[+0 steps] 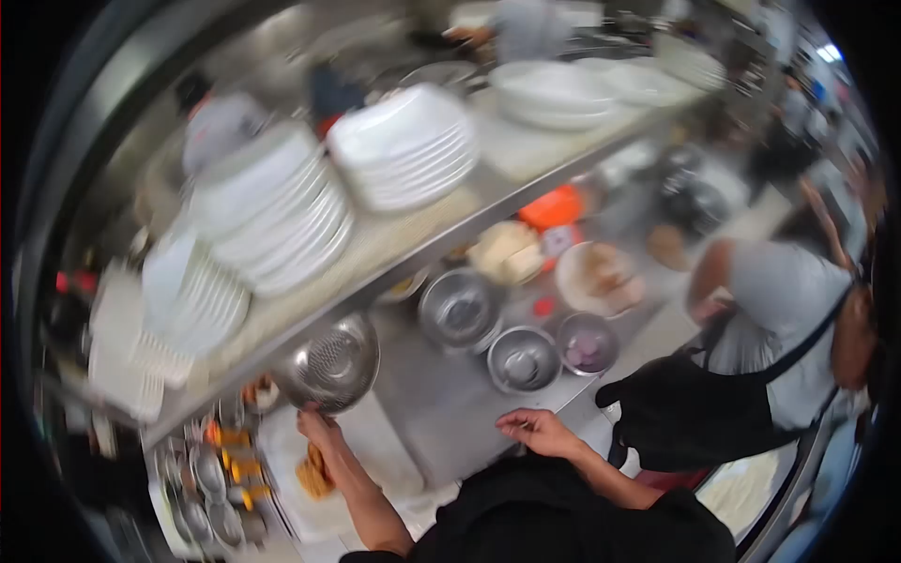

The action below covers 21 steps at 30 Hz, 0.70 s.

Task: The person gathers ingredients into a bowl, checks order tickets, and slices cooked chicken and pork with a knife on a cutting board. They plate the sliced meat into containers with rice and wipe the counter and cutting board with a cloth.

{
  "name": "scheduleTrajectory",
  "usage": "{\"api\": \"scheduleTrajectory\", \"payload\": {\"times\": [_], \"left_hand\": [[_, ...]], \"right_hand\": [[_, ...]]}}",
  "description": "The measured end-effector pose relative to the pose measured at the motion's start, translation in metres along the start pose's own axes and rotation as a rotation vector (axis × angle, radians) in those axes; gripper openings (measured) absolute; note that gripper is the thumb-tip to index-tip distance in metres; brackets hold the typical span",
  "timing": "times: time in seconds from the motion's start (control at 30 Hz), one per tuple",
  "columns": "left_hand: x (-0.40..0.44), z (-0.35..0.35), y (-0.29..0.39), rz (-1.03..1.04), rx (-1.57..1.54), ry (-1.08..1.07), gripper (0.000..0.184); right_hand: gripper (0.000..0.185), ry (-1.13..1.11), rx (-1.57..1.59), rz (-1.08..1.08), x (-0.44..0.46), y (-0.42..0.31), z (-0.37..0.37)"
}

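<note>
My left hand (320, 428) is closed on the near rim of a metal colander (330, 364), which is tilted so its perforated inside shows. Beneath it, a white cutting board (389, 436) lies on the steel counter, with a golden-brown piece of food (314, 474) near my left forearm. My right hand (540, 433) is over the counter's front edge, holding nothing, its fingers loosely bent and apart. Closest to it is a small steel bowl (524, 360). A larger steel bowl (460, 308) stands behind that, and a bowl with purplish contents (587, 344) sits to its right.
Stacked white plates (404, 145) fill a raised shelf (507, 155) across the front. Orange-handled utensils (239, 464) and ladles (208, 474) lie at lower left. A co-worker in a black apron (694, 408) stands close on my right. Farther back are an orange container (552, 206) and a plate of food (599, 279).
</note>
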State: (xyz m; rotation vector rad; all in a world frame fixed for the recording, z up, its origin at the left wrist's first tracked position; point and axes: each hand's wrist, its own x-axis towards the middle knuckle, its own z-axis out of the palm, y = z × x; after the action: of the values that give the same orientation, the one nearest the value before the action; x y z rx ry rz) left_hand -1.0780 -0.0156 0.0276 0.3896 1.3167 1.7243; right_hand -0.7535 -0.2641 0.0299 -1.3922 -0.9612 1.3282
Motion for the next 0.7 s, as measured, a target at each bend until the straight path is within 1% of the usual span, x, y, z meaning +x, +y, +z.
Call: {"api": "scheduleTrajectory", "payload": {"times": [0.03, 0.1, 0.13, 0.2, 0.27, 0.3, 0.33, 0.4, 0.43, 0.47, 0.5, 0.53, 0.57, 0.6, 0.63, 0.67, 0.7], "left_hand": [[-0.001, 0.039, -0.011, -0.083, -0.119, 0.0, 0.009], [0.069, 0.062, -0.071, -0.242, -0.057, -0.215, 0.008], [0.084, 0.088, -0.083, -0.23, 0.007, -0.29, 0.007], [0.099, 0.132, -0.105, -0.201, 0.132, -0.424, 0.004], [0.128, 0.159, -0.139, -0.256, 0.061, -0.525, 0.003], [0.136, 0.166, -0.146, -0.281, 0.023, -0.566, 0.004], [0.134, 0.173, -0.148, -0.366, 0.026, -0.581, 0.012], [0.132, 0.179, -0.15, -0.464, 0.098, -0.609, 0.018], [0.135, 0.178, -0.154, -0.515, 0.136, -0.62, 0.022], [0.14, 0.174, -0.156, -0.517, 0.154, -0.676, 0.028], [0.135, 0.172, -0.152, -0.516, 0.205, -0.685, 0.027], [0.127, 0.163, -0.139, -0.515, 0.255, -0.69, 0.026], [0.116, 0.154, -0.125, -0.511, 0.305, -0.691, 0.026], [0.105, 0.145, -0.113, -0.448, 0.356, -0.662, 0.025], [0.093, 0.137, -0.1, -0.381, 0.407, -0.632, 0.024], [0.081, 0.128, -0.086, -0.314, 0.457, -0.601, 0.024], [0.069, 0.118, -0.073, -0.295, 0.446, -0.627, 0.023]], "right_hand": [[0.022, 0.028, -0.019, -0.029, 0.0, -0.003, -0.001], [0.025, 0.15, -0.067, -0.084, -0.002, -0.019, -0.017], [0.027, 0.203, -0.089, -0.101, -0.003, -0.028, -0.027], [0.029, 0.377, -0.084, -0.209, -0.002, -0.044, -0.049], [0.03, 0.517, -0.061, -0.275, -0.005, -0.068, -0.069], [0.031, 0.567, -0.039, -0.298, -0.009, -0.084, -0.079], [0.031, 0.618, -0.071, -0.408, -0.011, -0.099, -0.087], [0.033, 0.711, -0.143, -0.629, -0.01, -0.126, -0.107], [0.034, 0.732, -0.12, -0.694, -0.005, -0.135, -0.12], [0.035, 0.756, -0.1, -0.757, 0.002, -0.142, -0.133], [0.036, 0.778, -0.08, -0.817, 0.006, -0.151, -0.146], [0.038, 0.725, 0.086, -0.7, 0.001, -0.165, -0.154], [0.039, 0.739, 0.125, -0.713, 0.002, -0.18, -0.163], [0.04, 0.754, 0.164, -0.726, 0.003, -0.194, -0.171], [0.041, 0.841, 0.076, -0.869, 0.009, -0.206, -0.181], [0.041, 0.854, 0.077, -0.899, 0.01, -0.215, -0.19], [0.041, 0.869, 0.073, -0.93, 0.008, -0.225, -0.199]]}}
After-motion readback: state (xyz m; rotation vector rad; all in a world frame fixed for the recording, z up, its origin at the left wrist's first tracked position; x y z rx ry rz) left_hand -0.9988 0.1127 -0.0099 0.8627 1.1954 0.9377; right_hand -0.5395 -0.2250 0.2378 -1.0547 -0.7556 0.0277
